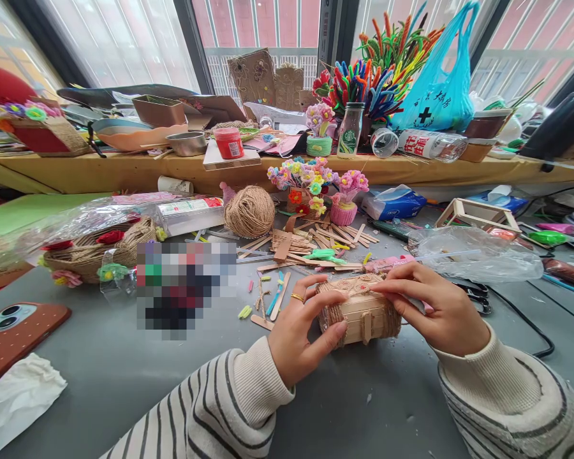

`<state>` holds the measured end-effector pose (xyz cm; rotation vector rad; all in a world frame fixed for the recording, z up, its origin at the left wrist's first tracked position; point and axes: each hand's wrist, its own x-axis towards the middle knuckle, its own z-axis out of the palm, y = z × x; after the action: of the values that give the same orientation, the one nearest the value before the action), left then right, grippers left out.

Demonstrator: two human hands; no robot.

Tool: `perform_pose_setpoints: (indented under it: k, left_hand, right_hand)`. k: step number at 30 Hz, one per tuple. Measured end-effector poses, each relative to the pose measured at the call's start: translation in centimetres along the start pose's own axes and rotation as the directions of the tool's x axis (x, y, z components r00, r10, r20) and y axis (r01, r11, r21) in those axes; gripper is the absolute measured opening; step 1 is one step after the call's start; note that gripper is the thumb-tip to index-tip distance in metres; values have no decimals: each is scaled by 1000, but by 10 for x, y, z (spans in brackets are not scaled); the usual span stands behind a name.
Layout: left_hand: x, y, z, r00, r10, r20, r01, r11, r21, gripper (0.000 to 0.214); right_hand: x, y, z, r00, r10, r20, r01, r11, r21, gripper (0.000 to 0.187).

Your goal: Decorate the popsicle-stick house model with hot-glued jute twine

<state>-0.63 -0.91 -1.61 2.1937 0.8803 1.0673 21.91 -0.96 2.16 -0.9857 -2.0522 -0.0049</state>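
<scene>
A small chest made of craft sticks point(358, 317), wrapped in twine at both ends, stands on the grey table in front of me. My left hand point(306, 328) grips its left end, thumb on the front and fingers over the top. At the top right edge, my right hand point(435, 306) has its thumb and forefinger pinched together against the lid; what lies between those fingertips is hidden. Twine curls decorate the lid, and a short stick forms a clasp on the front. Just behind the chest lie loose craft sticks point(356, 236) and a ball of twine point(249, 211).
A twine basket point(95, 255) and a phone point(22, 328) lie to the left, with a crumpled tissue point(23, 398). Right of my hands are a clear plastic bag point(473, 255) and a black cable point(521, 319). A cluttered shelf point(138, 172) runs along the back.
</scene>
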Motion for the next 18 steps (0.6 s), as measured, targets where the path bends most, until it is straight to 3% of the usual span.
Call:
perform_pose_setpoints:
  k: [18]
  left_hand:
    - [1, 1, -1, 1000, -18, 9, 18, 1000, -4, 27]
  right_hand:
    - [-1, -1, 0, 999, -44, 8, 45, 997, -71, 24]
